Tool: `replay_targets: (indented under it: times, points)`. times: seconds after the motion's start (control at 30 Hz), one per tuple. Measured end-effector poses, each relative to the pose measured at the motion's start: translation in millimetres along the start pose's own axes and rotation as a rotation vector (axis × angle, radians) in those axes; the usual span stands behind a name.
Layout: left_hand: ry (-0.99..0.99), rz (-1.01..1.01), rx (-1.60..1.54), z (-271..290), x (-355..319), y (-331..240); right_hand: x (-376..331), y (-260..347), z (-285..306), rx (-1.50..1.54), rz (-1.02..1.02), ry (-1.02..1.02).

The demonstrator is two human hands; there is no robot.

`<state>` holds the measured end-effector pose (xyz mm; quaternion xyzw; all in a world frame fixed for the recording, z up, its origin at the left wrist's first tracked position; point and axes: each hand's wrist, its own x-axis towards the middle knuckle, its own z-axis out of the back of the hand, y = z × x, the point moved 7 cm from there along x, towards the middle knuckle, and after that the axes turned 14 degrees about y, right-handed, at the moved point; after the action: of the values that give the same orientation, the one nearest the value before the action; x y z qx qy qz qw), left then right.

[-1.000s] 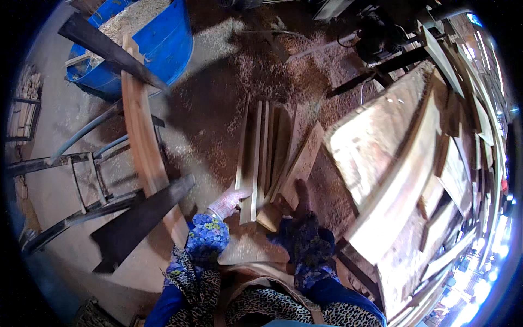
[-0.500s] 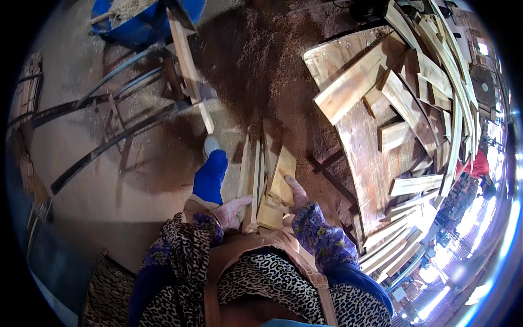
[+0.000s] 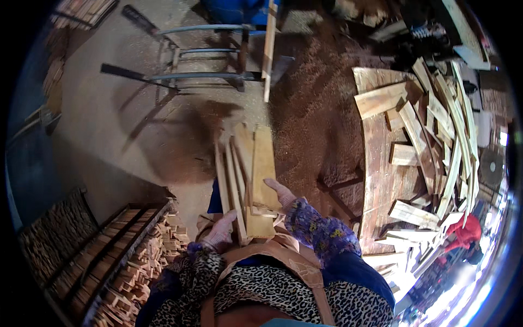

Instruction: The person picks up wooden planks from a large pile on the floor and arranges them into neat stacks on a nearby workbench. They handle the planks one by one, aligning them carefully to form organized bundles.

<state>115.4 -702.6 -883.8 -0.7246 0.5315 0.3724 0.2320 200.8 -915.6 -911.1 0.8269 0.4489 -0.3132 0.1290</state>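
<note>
A bundle of long, narrow wooden boards (image 3: 231,180) is carried in front of my apron, its length pointing away from me. My left hand (image 3: 220,230) grips the bundle's left side near its close end, thumb along the outer board. My right hand (image 3: 280,193) holds the right side, thumb over a wide flat board (image 3: 264,163) on top. Some shorter pieces overlap under that board near my body. The undersides of the boards and most of my fingers are hidden.
On the right, a plywood table (image 3: 376,163) bears a heap of loose boards (image 3: 419,136). A metal frame stand (image 3: 201,76) with a plank across it stands ahead, near a blue tub (image 3: 234,10). Racked wood strips (image 3: 141,256) lie left. A person in red (image 3: 463,231) is far right.
My view has turned left; the stand and table have shifted rightward and the racked strips have come into view. Both hands still hold the bundle, and its top board now lies straighter along it.
</note>
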Motion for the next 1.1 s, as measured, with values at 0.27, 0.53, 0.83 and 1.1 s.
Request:
replay_targets:
  times: [0.27,0.53,0.83,1.1]
  points:
    - [-0.119,-0.854,-0.181,118,-52,44,37,-23,-175,-0.266,-0.215,0.252]
    - [0.085,-0.929,0.463,-73,-174,-122,13,38,-284,-0.505,0.101,0.44]
    - [0.54,-0.711,0.48,-90,-24,-346,81,224,-288,-0.543,0.496,0.454]
    - [0.122,-0.737,1.353,-101,186,-531,249,397,-32,-0.699,0.711,-0.295]
